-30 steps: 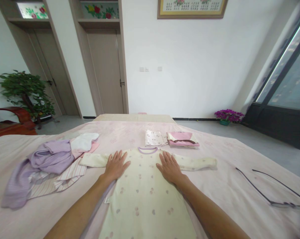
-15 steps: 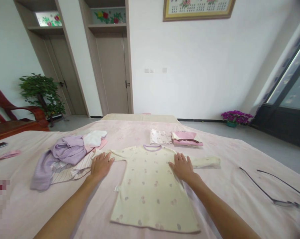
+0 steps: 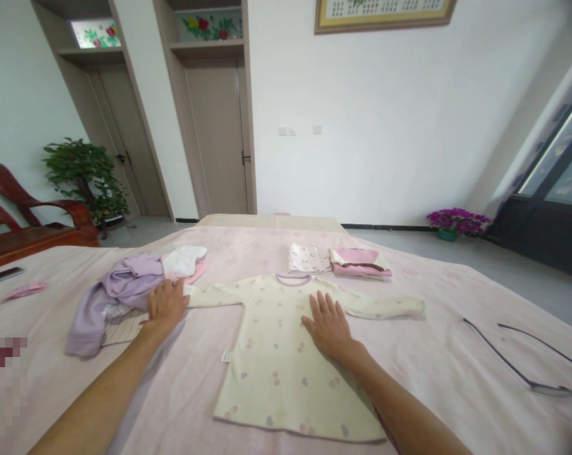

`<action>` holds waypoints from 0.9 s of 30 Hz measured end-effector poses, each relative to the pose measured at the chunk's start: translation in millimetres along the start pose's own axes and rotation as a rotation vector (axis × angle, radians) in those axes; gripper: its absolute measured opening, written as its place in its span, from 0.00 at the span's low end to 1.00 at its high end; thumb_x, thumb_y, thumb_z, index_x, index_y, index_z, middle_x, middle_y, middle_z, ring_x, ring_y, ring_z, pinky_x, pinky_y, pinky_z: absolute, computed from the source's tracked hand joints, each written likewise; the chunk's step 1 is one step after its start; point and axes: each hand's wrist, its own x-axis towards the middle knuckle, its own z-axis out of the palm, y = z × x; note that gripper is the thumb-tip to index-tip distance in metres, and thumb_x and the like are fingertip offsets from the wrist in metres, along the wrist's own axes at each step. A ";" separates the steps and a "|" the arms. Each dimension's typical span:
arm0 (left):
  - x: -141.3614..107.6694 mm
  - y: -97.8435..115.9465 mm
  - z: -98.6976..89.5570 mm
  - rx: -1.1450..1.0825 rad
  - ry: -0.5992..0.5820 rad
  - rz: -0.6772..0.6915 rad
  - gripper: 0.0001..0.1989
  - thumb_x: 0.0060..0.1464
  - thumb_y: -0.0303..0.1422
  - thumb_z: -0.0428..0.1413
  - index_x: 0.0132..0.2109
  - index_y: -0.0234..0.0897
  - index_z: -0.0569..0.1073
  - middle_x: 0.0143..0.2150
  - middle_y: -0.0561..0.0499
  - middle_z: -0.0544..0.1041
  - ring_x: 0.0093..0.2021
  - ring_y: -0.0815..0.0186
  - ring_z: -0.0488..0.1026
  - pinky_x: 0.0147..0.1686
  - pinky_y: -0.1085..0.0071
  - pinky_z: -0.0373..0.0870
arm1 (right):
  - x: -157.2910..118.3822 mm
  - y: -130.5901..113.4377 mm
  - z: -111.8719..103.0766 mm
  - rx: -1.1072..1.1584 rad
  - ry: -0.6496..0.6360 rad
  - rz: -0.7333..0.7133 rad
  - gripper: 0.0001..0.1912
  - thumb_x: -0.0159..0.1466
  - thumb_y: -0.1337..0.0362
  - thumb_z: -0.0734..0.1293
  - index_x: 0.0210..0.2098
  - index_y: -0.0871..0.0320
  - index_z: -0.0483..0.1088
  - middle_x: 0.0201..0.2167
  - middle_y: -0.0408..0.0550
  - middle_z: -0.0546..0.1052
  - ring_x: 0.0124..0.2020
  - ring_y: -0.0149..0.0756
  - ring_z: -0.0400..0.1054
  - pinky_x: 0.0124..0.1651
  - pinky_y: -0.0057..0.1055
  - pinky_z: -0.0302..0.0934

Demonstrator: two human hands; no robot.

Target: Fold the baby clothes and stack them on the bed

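A pale printed shirt [image 3: 271, 360] lay spread on a pink sheet [image 3: 432, 366], its collar [image 3: 293, 284] toward the far side, the right hand [image 3: 330, 323] flat and open on its chest. The left hand [image 3: 167, 302] was at the left cuff [image 3: 193, 297], its grip impossible to tell. The shirt looked light, soft and limp, likely best lifted by both shoulders.

**Pale yellow long-sleeved fabric shirt [image 3: 267, 362] spread flat**

I see it lying on a pale pink cloth cover [image 3: 456, 379], its lavender-trimmed neckline [image 3: 292, 284] far from my camera, its hem [image 3: 286, 429] near. Small muted mauve and grey prints [image 3: 276, 377] dot the body. The left sleeve [image 3: 217, 294] and right sleeve [image 3: 385, 308] reach outward, lightly creased. From the left side, I spot a small white tag [image 3: 226, 357] sticking out.
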 end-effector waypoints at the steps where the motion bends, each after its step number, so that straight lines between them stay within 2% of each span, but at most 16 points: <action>1: -0.2 -1.1 0.8 -0.010 -0.015 -0.033 0.21 0.58 0.39 0.47 0.55 0.34 0.69 0.49 0.36 0.71 0.48 0.47 0.69 0.45 0.57 0.60 | -0.1 -1.1 -0.3 0.011 0.002 -0.027 0.34 0.69 0.48 0.50 0.69 0.58 0.48 0.70 0.53 0.45 0.71 0.49 0.35 0.68 0.51 0.32; 4: 0.4 -3.8 0.7 -0.043 -0.030 -0.087 0.19 0.58 0.41 0.48 0.52 0.37 0.72 0.48 0.39 0.72 0.47 0.49 0.69 0.44 0.59 0.61 | -0.8 -2.5 -0.5 0.032 -0.008 -0.114 0.33 0.70 0.49 0.48 0.69 0.57 0.48 0.70 0.51 0.47 0.71 0.47 0.36 0.68 0.49 0.32; 8: 5.7 -4.9 -7.3 -0.077 0.104 -0.066 0.14 0.60 0.38 0.47 0.45 0.41 0.75 0.50 0.42 0.71 0.47 0.52 0.68 0.45 0.60 0.60 | -0.1 -1.3 0.2 0.037 -0.014 -0.104 0.32 0.69 0.48 0.49 0.69 0.56 0.49 0.70 0.52 0.48 0.70 0.47 0.37 0.68 0.50 0.32; 10: 9.2 -3.4 -11.7 -0.086 0.117 -0.048 0.13 0.60 0.37 0.46 0.42 0.41 0.75 0.50 0.43 0.72 0.48 0.52 0.68 0.46 0.60 0.59 | 1.2 -1.5 -1.1 0.044 -0.033 -0.093 0.33 0.69 0.49 0.49 0.68 0.57 0.50 0.70 0.52 0.48 0.70 0.48 0.37 0.68 0.51 0.32; 15: 16.4 1.2 -13.6 -0.152 -0.003 -0.064 0.18 0.56 0.42 0.50 0.49 0.38 0.72 0.49 0.41 0.75 0.51 0.50 0.68 0.50 0.58 0.59 | 5.9 -4.2 -13.3 0.071 -0.102 -0.095 0.33 0.68 0.50 0.52 0.68 0.59 0.52 0.70 0.55 0.49 0.70 0.50 0.38 0.67 0.51 0.34; 18: 19.1 0.8 -13.3 -0.192 -0.073 -0.119 0.16 0.54 0.41 0.52 0.45 0.39 0.75 0.48 0.40 0.77 0.51 0.49 0.70 0.48 0.58 0.61 | 9.8 -2.9 -23.1 0.097 -0.133 -0.099 0.32 0.67 0.51 0.55 0.66 0.58 0.55 0.69 0.56 0.52 0.69 0.49 0.41 0.66 0.51 0.38; 21: 20.8 1.9 -19.1 -0.239 -0.060 -0.146 0.14 0.55 0.38 0.50 0.43 0.39 0.75 0.47 0.40 0.77 0.50 0.49 0.71 0.45 0.60 0.63 | 12.6 -0.8 -30.1 0.138 -0.117 -0.109 0.27 0.64 0.55 0.59 0.61 0.56 0.62 0.66 0.55 0.59 0.68 0.49 0.46 0.65 0.48 0.43; 24: 21.2 12.4 -31.8 -0.320 -0.034 -0.149 0.15 0.58 0.39 0.46 0.46 0.39 0.72 0.46 0.41 0.77 0.47 0.52 0.73 0.40 0.64 0.65 | 12.0 -7.4 -35.6 0.300 -0.017 -0.102 0.20 0.63 0.62 0.60 0.54 0.57 0.70 0.60 0.55 0.67 0.64 0.47 0.53 0.64 0.43 0.46; 26: 19.1 28.5 -42.9 -0.392 -0.026 -0.129 0.15 0.59 0.40 0.44 0.46 0.40 0.70 0.42 0.45 0.78 0.42 0.55 0.75 0.37 0.66 0.65 | 10.1 -21.3 -41.4 0.568 -0.002 -0.048 0.19 0.63 0.63 0.60 0.52 0.57 0.71 0.55 0.54 0.72 0.59 0.44 0.61 0.62 0.41 0.52; 27: 16.5 39.8 -49.0 -0.459 -0.019 -0.108 0.14 0.60 0.40 0.45 0.45 0.40 0.70 0.40 0.47 0.78 0.41 0.57 0.75 0.36 0.68 0.66 | 9.3 -31.0 -45.4 0.759 -0.039 -0.011 0.19 0.63 0.61 0.60 0.52 0.56 0.70 0.53 0.53 0.73 0.55 0.43 0.65 0.59 0.41 0.56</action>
